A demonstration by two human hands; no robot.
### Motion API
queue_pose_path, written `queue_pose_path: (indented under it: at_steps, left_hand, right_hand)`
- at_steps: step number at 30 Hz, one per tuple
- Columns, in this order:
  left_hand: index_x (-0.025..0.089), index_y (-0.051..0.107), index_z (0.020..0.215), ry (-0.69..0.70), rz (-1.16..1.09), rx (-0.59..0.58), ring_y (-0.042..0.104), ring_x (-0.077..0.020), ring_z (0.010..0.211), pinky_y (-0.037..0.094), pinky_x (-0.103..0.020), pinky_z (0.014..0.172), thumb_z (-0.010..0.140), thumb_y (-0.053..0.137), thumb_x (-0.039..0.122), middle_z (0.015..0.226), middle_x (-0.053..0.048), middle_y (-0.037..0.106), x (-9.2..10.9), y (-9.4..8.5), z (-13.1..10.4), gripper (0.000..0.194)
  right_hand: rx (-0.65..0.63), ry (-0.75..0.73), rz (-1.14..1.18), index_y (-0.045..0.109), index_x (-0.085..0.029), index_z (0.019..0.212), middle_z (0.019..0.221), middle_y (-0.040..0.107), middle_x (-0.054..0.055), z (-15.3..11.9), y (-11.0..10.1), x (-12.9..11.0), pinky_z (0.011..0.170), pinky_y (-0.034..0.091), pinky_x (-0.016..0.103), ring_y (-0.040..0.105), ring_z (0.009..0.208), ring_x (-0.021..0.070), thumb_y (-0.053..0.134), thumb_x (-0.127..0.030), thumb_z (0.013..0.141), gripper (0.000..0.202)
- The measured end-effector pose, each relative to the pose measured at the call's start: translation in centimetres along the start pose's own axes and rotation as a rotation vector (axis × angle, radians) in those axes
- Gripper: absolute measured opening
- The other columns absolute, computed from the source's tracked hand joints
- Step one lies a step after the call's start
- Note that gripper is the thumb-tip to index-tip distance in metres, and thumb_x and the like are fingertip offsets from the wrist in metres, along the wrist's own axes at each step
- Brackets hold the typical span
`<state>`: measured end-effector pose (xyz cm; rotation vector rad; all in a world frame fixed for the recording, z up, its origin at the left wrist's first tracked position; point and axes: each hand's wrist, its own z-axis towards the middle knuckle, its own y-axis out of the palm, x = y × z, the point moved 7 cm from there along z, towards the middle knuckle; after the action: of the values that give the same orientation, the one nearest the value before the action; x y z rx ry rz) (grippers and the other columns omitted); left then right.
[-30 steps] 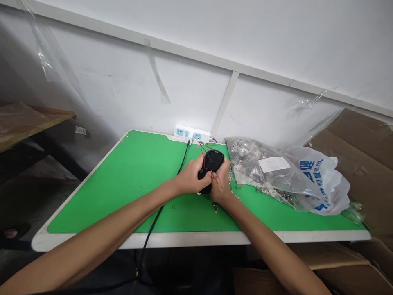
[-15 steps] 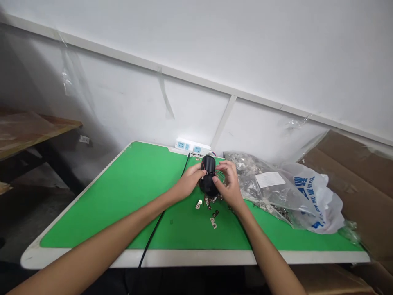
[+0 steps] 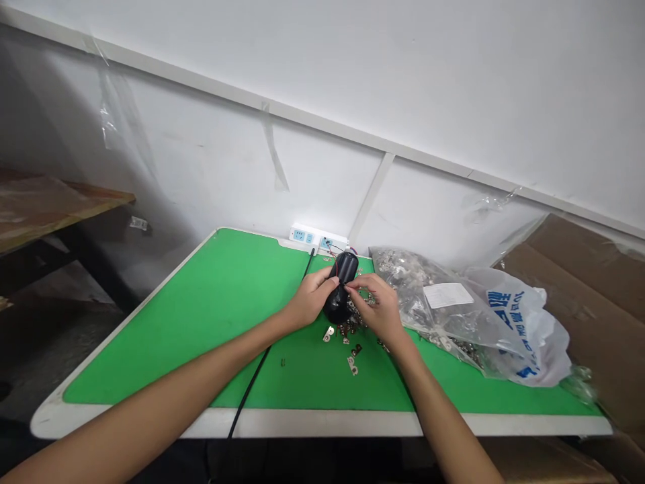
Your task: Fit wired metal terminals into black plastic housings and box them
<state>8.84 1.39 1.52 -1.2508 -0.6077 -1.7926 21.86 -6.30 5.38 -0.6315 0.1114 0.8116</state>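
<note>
A black rounded device (image 3: 345, 267) with a narrow middle and thin red and dark wires is held above the green table mat. My left hand (image 3: 311, 299) grips its left side, thumb across the middle. My right hand (image 3: 377, 304) is at its right side, thumb and forefinger pinched together at the narrow part; what they hold is too small to make out. Below and behind the device lie several small metal pieces (image 3: 353, 365), partly hidden by it and my right hand.
A white power strip (image 3: 318, 238) stands by the wall, and a black cable (image 3: 250, 386) runs to the front edge. On the right are a clear bag of metal parts (image 3: 408, 275), a white plastic bag (image 3: 539, 336) and cardboard (image 3: 584, 289). A wooden table (image 3: 60, 205) stands left.
The device has tilted, its top leaning right and its lower end shifting left. My right thumb and forefinger have come together at its middle. The view has shifted slightly.
</note>
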Motion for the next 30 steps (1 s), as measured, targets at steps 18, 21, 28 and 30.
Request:
queue_pose_path:
  at_steps: [18, 21, 28, 30]
  left_hand:
    - [0.016, 0.061, 0.087, 0.019, 0.012, 0.017, 0.05, -0.018, 0.075, 0.044, -0.029, 0.068, 0.094, 0.051, 0.044, 0.078, -0.001, 0.056, 0.29, -0.08, 0.01, 0.031]
    - [0.016, 0.062, 0.088, 0.024, 0.035, 0.009, 0.05, -0.0181, 0.076, 0.043, -0.029, 0.069, 0.095, 0.05, 0.044, 0.078, -0.001, 0.057, 0.43, 0.01, 0.01, 0.031]
    - [0.016, 0.063, 0.09, 0.021, 0.054, 0.014, 0.048, -0.0175, 0.073, 0.041, -0.029, 0.068, 0.095, 0.048, 0.042, 0.077, 0.0, 0.056, 0.74, 0.1, -0.01, 0.03]
    - [0.016, 0.063, 0.09, 0.028, 0.071, 0.007, 0.048, -0.0177, 0.073, 0.041, -0.029, 0.069, 0.095, 0.048, 0.041, 0.077, -0.001, 0.057, 0.79, 0.17, 0.02, 0.03]
  right_hand:
    - [0.04, -0.008, -0.023, 0.071, -0.026, 0.096, 0.085, 0.075, 0.005, -0.23, -0.22, -0.6, 0.073, 0.06, 0.039, 0.072, 0.08, 0.0227, 0.064, -0.025, 0.1, 0.007]
    - [0.033, -0.004, -0.011, 0.069, -0.025, 0.095, 0.084, 0.074, 0.004, -0.13, -0.18, -0.68, 0.072, 0.059, 0.037, 0.071, 0.078, 0.0217, 0.064, -0.022, 0.099, 0.007]
    - [-0.009, 0.016, -0.025, 0.068, -0.025, 0.093, 0.083, 0.073, 0.003, -0.25, 0.06, -0.41, 0.072, 0.057, 0.037, 0.069, 0.077, 0.0215, 0.063, -0.023, 0.098, 0.007]
    - [-0.012, 0.026, -0.027, 0.067, -0.025, 0.092, 0.082, 0.072, 0.003, -0.29, 0.06, -0.27, 0.071, 0.057, 0.036, 0.068, 0.076, 0.0211, 0.063, -0.022, 0.097, 0.007]
